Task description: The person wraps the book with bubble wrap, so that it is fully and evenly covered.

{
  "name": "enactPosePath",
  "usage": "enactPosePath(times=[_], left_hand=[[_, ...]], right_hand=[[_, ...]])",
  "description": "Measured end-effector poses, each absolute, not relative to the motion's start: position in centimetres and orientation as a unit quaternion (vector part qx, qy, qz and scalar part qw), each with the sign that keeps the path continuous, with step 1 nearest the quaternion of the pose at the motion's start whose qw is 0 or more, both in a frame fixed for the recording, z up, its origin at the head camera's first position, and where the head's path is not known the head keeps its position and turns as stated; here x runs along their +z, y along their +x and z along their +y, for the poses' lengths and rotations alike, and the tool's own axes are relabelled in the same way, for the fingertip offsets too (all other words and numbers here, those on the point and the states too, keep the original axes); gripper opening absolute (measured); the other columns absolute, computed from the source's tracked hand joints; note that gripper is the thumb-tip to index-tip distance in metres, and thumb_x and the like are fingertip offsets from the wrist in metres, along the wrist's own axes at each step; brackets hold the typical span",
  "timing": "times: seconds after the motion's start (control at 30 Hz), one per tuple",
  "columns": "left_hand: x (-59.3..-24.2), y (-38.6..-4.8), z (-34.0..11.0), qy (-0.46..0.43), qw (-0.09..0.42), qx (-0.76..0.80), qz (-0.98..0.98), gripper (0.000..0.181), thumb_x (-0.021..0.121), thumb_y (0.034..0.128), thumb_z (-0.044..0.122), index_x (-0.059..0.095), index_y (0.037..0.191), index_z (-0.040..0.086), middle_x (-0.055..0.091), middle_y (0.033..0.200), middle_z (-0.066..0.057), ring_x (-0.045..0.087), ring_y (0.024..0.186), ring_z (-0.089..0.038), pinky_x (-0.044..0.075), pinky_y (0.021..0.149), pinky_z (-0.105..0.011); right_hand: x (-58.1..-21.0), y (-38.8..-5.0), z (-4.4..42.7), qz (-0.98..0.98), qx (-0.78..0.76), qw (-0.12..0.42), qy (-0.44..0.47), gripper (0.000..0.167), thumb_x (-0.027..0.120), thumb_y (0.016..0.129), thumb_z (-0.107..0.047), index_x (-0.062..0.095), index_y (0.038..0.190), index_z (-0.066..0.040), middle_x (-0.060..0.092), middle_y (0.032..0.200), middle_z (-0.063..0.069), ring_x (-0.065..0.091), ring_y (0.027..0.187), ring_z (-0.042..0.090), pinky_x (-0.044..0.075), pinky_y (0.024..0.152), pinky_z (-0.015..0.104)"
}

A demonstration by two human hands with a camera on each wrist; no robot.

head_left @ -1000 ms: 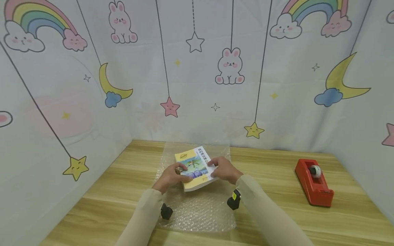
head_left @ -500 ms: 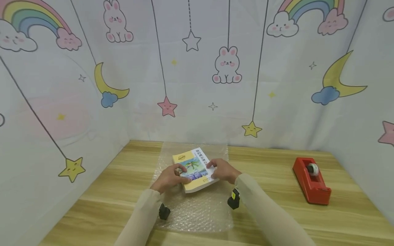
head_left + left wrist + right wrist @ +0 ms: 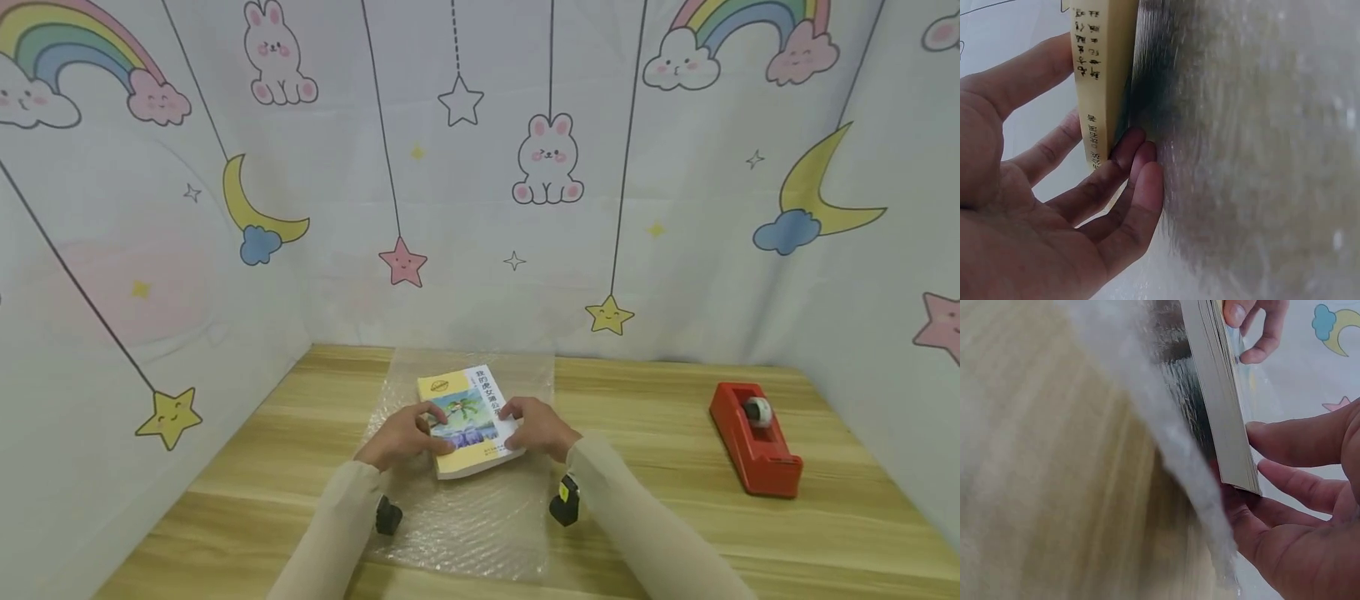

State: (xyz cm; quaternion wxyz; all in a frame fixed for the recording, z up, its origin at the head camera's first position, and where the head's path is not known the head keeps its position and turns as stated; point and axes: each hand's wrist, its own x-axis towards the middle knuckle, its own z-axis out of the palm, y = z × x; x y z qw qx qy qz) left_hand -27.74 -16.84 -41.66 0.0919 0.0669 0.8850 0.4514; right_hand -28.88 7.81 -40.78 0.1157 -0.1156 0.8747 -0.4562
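Note:
A paperback book [image 3: 468, 457] with a yellow and white cover lies face up over a sheet of bubble wrap [image 3: 480, 533], its front end toward me. My left hand [image 3: 401, 435] grips the book's left edge, thumb and a finger on the cover; in the left wrist view the other fingers [image 3: 1138, 212] reach under the spine [image 3: 1094, 75]. On the opposite side my right hand [image 3: 542, 427] holds the right edge, with thumb on top and fingertips below the page block [image 3: 1222, 425]. Part of the bubble wrap's far portion is hidden by the book.
To the right on the wooden table [image 3: 637, 500] stands a red tape dispenser [image 3: 757, 442] with a roll of tape. A white printed cloth [image 3: 480, 308] encloses the table at the back and both sides.
Both hands have shifted the book slightly toward me and turned it a little straighter. The near part of the bubble wrap has moved slightly too. The head view has drifted a little.

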Motion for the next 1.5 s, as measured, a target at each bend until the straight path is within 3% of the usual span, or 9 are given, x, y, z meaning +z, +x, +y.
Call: enactPosePath(times=[0.17, 0.53, 0.67, 0.87, 1.03, 1.17, 1.5], left_hand=[[-41.6, -27.9, -17.0, 0.063, 0.096, 0.445, 0.888, 0.038, 0.086, 0.0773, 0.015, 0.064, 0.108, 0.009, 0.048, 0.068, 0.000, 0.042, 0.060, -0.014, 0.036, 0.056, -0.028], [-41.2, -27.8, -16.4, 0.107, 0.093, 0.313, 0.939, 0.035, 0.083, 0.0821, 0.029, 0.064, 0.110, 0.019, 0.064, 0.079, -0.003, 0.055, 0.069, -0.017, 0.044, 0.060, -0.029], [-40.7, -27.7, -16.3, 0.126, 0.090, 0.282, 0.947, 0.033, 0.080, 0.0849, 0.028, 0.066, 0.113, 0.020, 0.067, 0.085, -0.002, 0.060, 0.073, -0.016, 0.048, 0.064, -0.030], [-40.2, -27.4, -16.5, 0.122, 0.087, 0.265, 0.953, 0.034, 0.083, 0.0819, 0.023, 0.070, 0.113, 0.018, 0.073, 0.092, -0.005, 0.066, 0.083, -0.018, 0.055, 0.070, -0.034], [-40.3, -27.4, -16.9, 0.108, 0.098, 0.286, 0.947, 0.037, 0.084, 0.0799, 0.022, 0.073, 0.115, 0.018, 0.076, 0.096, -0.005, 0.070, 0.089, -0.019, 0.058, 0.077, -0.038], [-40.5, -27.6, -17.4, 0.103, 0.109, 0.312, 0.938, 0.041, 0.086, 0.0762, 0.017, 0.073, 0.114, 0.014, 0.076, 0.091, -0.005, 0.069, 0.084, -0.018, 0.057, 0.074, -0.035], [-40.9, -28.1, -18.0, 0.115, 0.125, 0.340, 0.925, 0.046, 0.087, 0.0727, 0.006, 0.068, 0.114, 0.010, 0.071, 0.083, -0.006, 0.064, 0.073, -0.016, 0.052, 0.065, -0.028]], right_hand=[[-40.9, -28.4, 7.7, 0.875, -0.456, 0.110, -0.119, 0.041, 0.071, 0.074, 0.011, 0.065, 0.113, 0.000, 0.061, 0.125, 0.022, 0.059, 0.100, 0.026, 0.053, 0.085, 0.034], [-41.4, -28.6, 8.1, 0.875, -0.463, 0.084, -0.113, 0.042, 0.067, 0.071, 0.015, 0.066, 0.111, 0.002, 0.063, 0.128, 0.024, 0.062, 0.103, 0.029, 0.055, 0.082, 0.034], [-41.7, -28.7, 8.3, 0.874, -0.466, 0.080, -0.108, 0.044, 0.066, 0.071, 0.015, 0.065, 0.113, 0.000, 0.063, 0.131, 0.023, 0.061, 0.106, 0.029, 0.054, 0.088, 0.038], [-42.3, -28.8, 8.2, 0.875, -0.464, 0.082, -0.109, 0.041, 0.067, 0.076, 0.012, 0.065, 0.115, -0.001, 0.061, 0.135, 0.023, 0.062, 0.108, 0.029, 0.053, 0.093, 0.042], [-43.0, -28.9, 8.0, 0.879, -0.456, 0.083, -0.111, 0.038, 0.066, 0.081, 0.009, 0.065, 0.117, -0.003, 0.058, 0.141, 0.022, 0.057, 0.126, 0.036, 0.045, 0.109, 0.051], [-42.9, -28.7, 7.8, 0.882, -0.445, 0.089, -0.129, 0.037, 0.064, 0.084, 0.005, 0.064, 0.121, -0.003, 0.055, 0.144, 0.023, 0.050, 0.135, 0.041, 0.038, 0.115, 0.056], [-42.6, -28.7, 7.8, 0.893, -0.410, 0.115, -0.147, 0.035, 0.063, 0.091, -0.003, 0.062, 0.125, -0.010, 0.052, 0.148, 0.021, 0.049, 0.137, 0.040, 0.036, 0.115, 0.057]])
